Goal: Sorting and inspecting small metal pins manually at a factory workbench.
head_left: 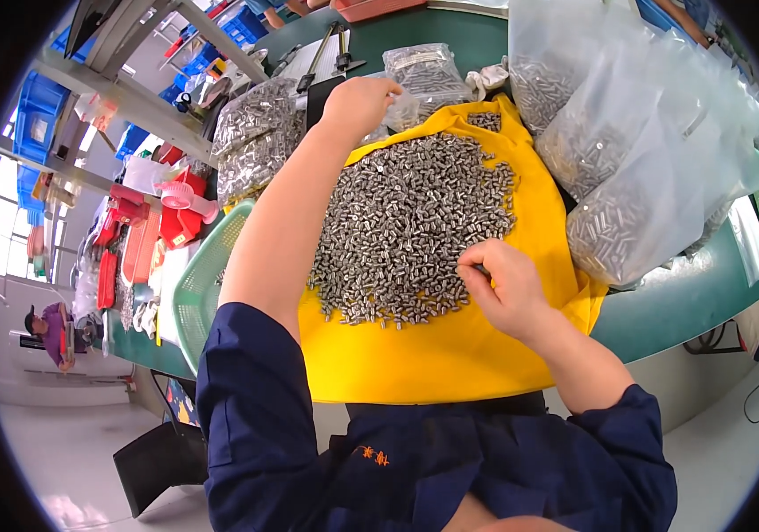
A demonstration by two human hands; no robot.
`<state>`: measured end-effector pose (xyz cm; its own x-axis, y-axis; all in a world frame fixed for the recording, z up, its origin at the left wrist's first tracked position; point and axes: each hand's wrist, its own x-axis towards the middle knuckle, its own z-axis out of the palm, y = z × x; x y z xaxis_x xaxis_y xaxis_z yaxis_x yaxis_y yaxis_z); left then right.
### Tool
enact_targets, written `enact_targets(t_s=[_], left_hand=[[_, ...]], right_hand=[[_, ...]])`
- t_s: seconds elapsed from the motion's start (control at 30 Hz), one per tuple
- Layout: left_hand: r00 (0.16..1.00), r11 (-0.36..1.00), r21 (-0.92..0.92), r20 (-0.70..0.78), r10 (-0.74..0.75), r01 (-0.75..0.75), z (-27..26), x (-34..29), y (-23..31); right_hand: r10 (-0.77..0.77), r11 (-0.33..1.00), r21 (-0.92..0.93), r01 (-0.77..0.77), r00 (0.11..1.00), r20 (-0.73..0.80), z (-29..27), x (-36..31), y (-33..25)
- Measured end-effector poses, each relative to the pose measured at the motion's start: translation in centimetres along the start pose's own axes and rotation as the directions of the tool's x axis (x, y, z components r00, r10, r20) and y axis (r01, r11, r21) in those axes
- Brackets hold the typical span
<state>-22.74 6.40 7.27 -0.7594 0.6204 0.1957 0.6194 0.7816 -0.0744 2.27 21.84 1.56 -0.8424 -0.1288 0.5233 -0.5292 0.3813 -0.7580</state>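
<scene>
A large heap of short metal cylinders [406, 230] lies spread on a yellow cloth [415, 368]. My right hand [511, 293] is at the heap's right edge, thumb and fingertips pinched together; whatever they hold is too small to make out. Stretched out past the far left side of the heap, my left hand [357, 106] has its fingers curled beside a small clear plastic bag [404, 111]. Its fingertips are partly hidden, so what it grips does not show. Beyond it sits a filled clear bag of metal parts [424, 71].
Large clear bags of metal cylinders [610, 230] stand at the right. More packed bags [255, 133] and a light green basket [186, 293] are on the left. Calipers [315, 58] lie at the back of the green table [663, 315]. A person [53, 332] is far left.
</scene>
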Motion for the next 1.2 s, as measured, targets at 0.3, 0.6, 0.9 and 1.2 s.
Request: enact_targets(t_s=[0.3,0.6,0.9,1.2], left_hand=[[0.973,0.972,-0.221,-0.193,-0.130,0.086,-2.6,-3.0,1.6],[0.999,0.963,-0.265,0.009,-0.046,0.046,2.1,-16.9,6.9],[0.980,0.901,-0.430,-0.151,-0.130,0.053,3.5,-20.2,8.0],[0.908,-0.190,-0.976,0.171,-0.382,0.104,2.9,-21.7,8.1]], right_hand=[[-0.008,1.000,0.013,0.009,0.999,-0.036,0.5,-0.1,0.9],[0.143,0.980,0.146,-0.132,0.987,-0.069,1.0,0.0,0.8],[0.020,0.999,0.040,-0.021,0.999,0.031,3.1,1.5,-3.3],[0.247,0.949,0.182,-0.258,0.966,0.082,5.9,2.2,-0.1]])
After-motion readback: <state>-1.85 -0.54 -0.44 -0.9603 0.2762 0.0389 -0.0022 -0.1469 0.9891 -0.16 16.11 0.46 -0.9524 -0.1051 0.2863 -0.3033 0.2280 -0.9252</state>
